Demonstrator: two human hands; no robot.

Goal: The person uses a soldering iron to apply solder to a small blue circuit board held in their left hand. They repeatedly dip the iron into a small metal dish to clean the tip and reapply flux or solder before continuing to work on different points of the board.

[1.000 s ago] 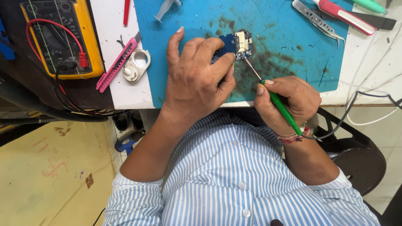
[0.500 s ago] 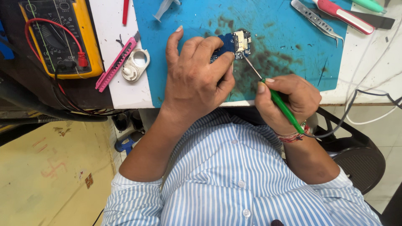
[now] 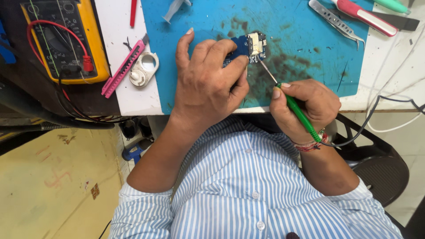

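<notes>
My left hand [image 3: 208,84] presses a small blue circuit board [image 3: 250,46] down on the stained blue work mat [image 3: 292,26], fingers curled over the board's left part. My right hand [image 3: 305,104] grips a green-handled soldering iron [image 3: 299,113] like a pen. Its thin metal tip [image 3: 265,71] touches the board's lower right edge, by a metal connector. A dark cable runs from the iron off to the right.
A yellow multimeter [image 3: 66,40] with red and black leads lies at the left. A pink utility knife [image 3: 123,67] and a white ring-shaped part [image 3: 142,70] sit beside the mat. Tweezers [image 3: 336,22] and a red-handled tool [image 3: 367,17] lie at the top right. A black chair [image 3: 380,168] stands at the right.
Both hands and the board stay in nearly the same place. The iron's tip remains at the board's edge.
</notes>
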